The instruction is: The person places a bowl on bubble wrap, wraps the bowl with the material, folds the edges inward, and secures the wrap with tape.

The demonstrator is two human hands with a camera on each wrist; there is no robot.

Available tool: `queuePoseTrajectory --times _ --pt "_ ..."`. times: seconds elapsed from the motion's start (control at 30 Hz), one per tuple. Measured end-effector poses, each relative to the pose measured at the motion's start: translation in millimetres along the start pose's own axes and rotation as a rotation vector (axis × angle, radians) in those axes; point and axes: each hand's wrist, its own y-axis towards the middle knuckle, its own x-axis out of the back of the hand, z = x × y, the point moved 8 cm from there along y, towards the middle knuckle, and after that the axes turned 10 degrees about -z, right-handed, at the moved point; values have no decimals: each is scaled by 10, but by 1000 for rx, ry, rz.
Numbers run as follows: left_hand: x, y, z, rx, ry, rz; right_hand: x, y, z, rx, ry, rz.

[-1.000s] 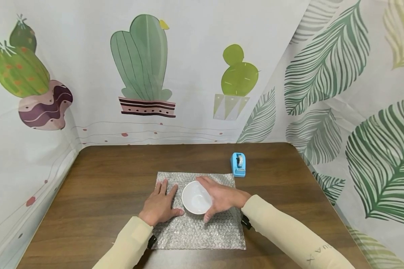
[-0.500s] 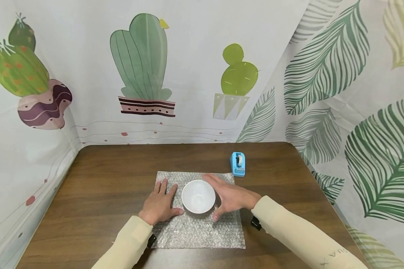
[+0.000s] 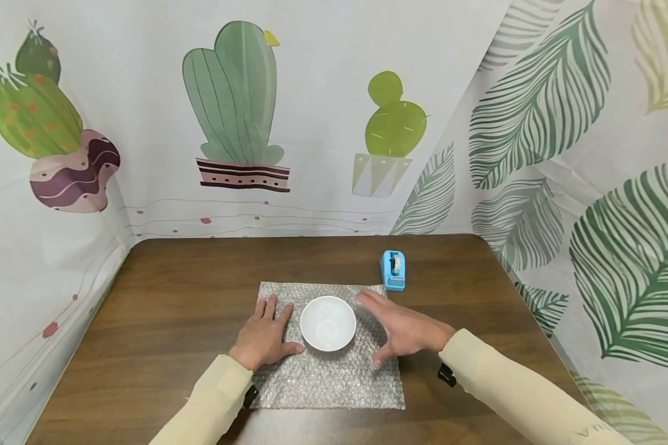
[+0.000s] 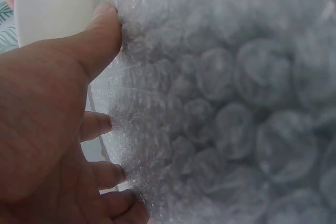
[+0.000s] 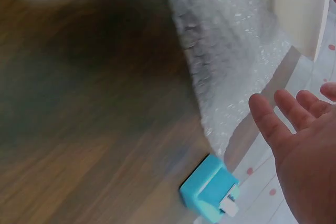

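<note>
Spread fingers of the left hand point(image 3: 261, 340) lay on a sheet of bubble wrap point(image 3: 334, 383), left of the frame's centre, gripping nothing. The thumb tip sat just beside a white bowl point(image 3: 328, 324); whether they touched, I could not tell. That bowl stood upright on the wrap, just below the middle of the frame. Right of centre, by the sheet's upper right corner, a blue tape dispenser point(image 3: 387, 272) stood on the wooden table point(image 3: 189, 278). Below it, the right hand point(image 3: 405, 327) hovered, fingers gently curved and thumb apart, grasping nothing, clear of the bowl's rim. Settling the bowl well, I judged, called for light, even pressure from the left fingers and no tug on the sheet. I counted two hands, two cream sleeves point(image 3: 200, 405), one bowl, one sheet, one dispenser and three printed cacti point(image 3: 231, 105).
</note>
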Motion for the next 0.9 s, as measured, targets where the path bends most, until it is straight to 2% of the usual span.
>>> queuePoseTrajectory --times 0.27,0.63,0.9 --pt "-4 11 10 4 -8 2 -32 -209 -79 34 -126 66" --pt "-7 6 12 1 -10 1 -145 -374 14 225 -290 119" --pt "-8 -5 -1 5 -17 2 -224 -415 57 305 -314 121"
